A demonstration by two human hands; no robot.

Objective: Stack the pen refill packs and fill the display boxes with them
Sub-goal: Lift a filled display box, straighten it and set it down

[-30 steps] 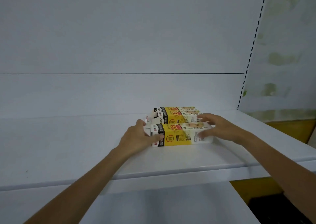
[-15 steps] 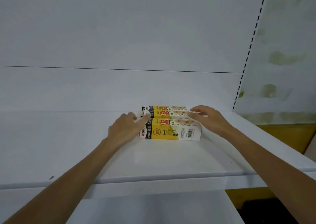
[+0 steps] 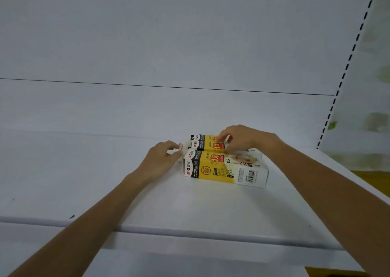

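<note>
On the white shelf (image 3: 105, 181), nearest its front edge, the near display box (image 3: 223, 169) lies flat. At its left end the left hand (image 3: 160, 160) pinches a white end flap (image 3: 183, 145). Just behind lies the far display box (image 3: 205, 142); the right hand (image 3: 240, 137) curls its fingertips onto the top, grip not discernible.

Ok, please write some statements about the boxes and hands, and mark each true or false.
1. The near box and the far box lie side by side on the white shelf. True.
2. The near box stands upright. False: it lies flat on a long side.
3. The left hand pinches a white flap at the boxes' left end. True.
4. The right hand rests on the shelf's front edge. False: it is over the far box, fingers curled.
</note>
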